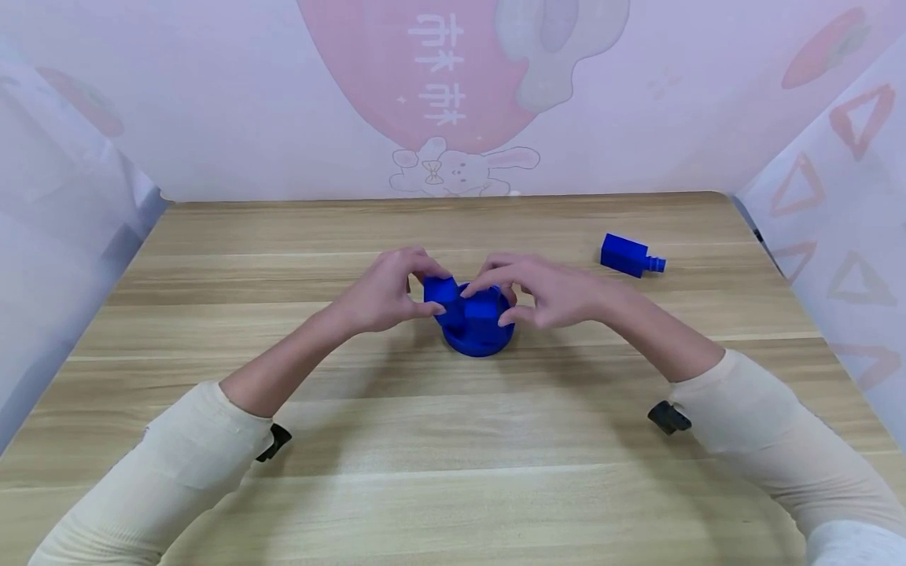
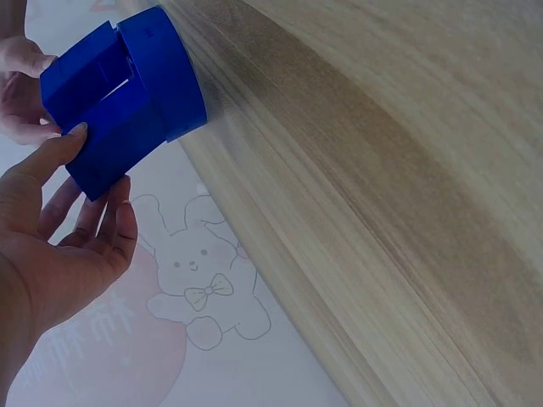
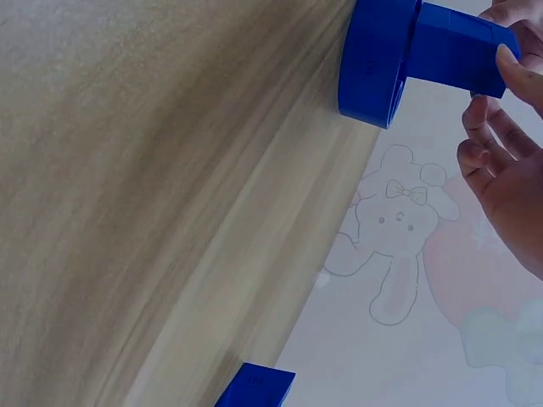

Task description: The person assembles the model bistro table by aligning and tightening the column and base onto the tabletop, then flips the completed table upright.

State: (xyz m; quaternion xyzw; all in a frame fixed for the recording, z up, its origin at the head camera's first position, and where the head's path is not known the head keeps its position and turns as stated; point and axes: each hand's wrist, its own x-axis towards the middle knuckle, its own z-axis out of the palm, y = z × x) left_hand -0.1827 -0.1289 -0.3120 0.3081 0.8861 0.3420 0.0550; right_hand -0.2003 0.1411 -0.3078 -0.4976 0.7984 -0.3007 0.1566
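Observation:
A round blue base (image 1: 478,343) rests on the wooden table, with two blue blocks standing on it side by side. My left hand (image 1: 385,292) pinches the left block (image 1: 440,291) between thumb and fingers; this block leans slightly outward in the head view. The right block (image 1: 483,308) is between the thumb and fingers of my right hand (image 1: 541,289). In the left wrist view a narrow gap separates the left block (image 2: 119,140) from the right one (image 2: 81,72). How the blocks meet the base (image 3: 373,64) inside is hidden.
A loose blue block with a threaded end (image 1: 624,255) lies on its side at the back right of the table (image 1: 453,472). A printed panel (image 1: 233,102) stands along the table's far edge, and pale sheets flank both sides.

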